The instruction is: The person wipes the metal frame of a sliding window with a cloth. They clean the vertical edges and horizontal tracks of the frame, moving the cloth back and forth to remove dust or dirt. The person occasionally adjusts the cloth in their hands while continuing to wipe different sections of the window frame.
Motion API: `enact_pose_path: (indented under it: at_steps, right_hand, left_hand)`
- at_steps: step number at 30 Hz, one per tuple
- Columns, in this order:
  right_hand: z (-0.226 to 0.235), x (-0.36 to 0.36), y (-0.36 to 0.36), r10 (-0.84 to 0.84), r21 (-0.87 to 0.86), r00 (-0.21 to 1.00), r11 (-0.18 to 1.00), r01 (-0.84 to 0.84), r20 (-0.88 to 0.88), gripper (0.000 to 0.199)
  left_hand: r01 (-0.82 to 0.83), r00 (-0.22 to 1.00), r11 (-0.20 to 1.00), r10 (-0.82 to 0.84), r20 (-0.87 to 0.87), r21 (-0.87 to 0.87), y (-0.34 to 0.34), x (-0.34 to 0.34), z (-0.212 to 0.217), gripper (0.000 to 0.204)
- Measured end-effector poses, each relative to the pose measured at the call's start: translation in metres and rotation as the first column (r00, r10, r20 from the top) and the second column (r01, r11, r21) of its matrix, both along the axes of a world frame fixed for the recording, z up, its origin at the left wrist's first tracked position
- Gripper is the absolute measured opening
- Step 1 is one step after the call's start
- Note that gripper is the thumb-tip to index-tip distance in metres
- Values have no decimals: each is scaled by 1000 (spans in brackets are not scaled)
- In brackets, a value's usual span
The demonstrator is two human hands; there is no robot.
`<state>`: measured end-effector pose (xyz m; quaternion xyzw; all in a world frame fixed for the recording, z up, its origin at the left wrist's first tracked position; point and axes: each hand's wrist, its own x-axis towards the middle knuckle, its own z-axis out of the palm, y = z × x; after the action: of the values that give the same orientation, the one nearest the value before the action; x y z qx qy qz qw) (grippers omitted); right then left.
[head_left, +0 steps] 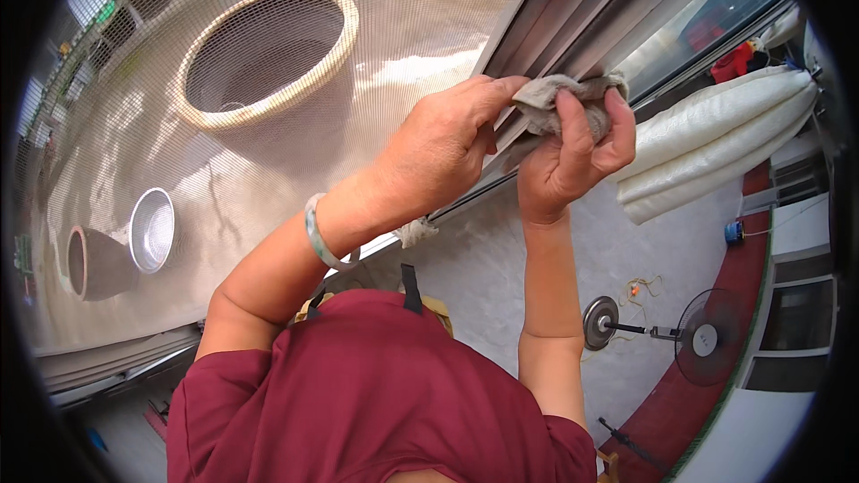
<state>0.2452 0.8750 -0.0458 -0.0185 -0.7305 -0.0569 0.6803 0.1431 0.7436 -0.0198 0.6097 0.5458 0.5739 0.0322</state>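
A crumpled grey cloth is pressed against the metal sliding-window frame. My right hand grips it from below and the right, with fingers bent around its folds. From the left, my left hand reaches up to the frame, and its closed fingers pinch the cloth's left corner. The other left fingers are curled in, their tips partly hidden. A pale green and white bangle circles my left wrist. Beside the left arm stretches a mesh screen.
Beyond the screen stand a large round pot, a white colander-like bowl and a smaller clay pot. A white curtain hangs bunched at the right. Below it, a standing fan rises from the floor.
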Motion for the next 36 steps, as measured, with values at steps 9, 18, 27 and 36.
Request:
enact_pose_path:
  at_steps: [9, 18, 27, 36]
  right_hand:
    - [-21, -15, -8, -101, -79, 990, 992, 93, -98, 37]
    - [-145, -9, -72, 159, -765, 981, 616, -188, -112, 60]
    - [-202, -23, -82, 18, -893, 893, -9, -451, -451, 64]
    - [-287, -40, -69, -218, -838, 827, -65, -542, -518, 54]
  left_hand:
    - [160, 945, 918, -35, 326, -364, -50, -8, -95, 26]
    - [294, 785, 606, 288, 549, -739, -117, 6, -224, 20]
    - [240, 812, 464, 385, 438, -853, -161, -9, -286, 20]
    - [57, 995, 855, -88, -36, -515, -72, 13, -111, 19]
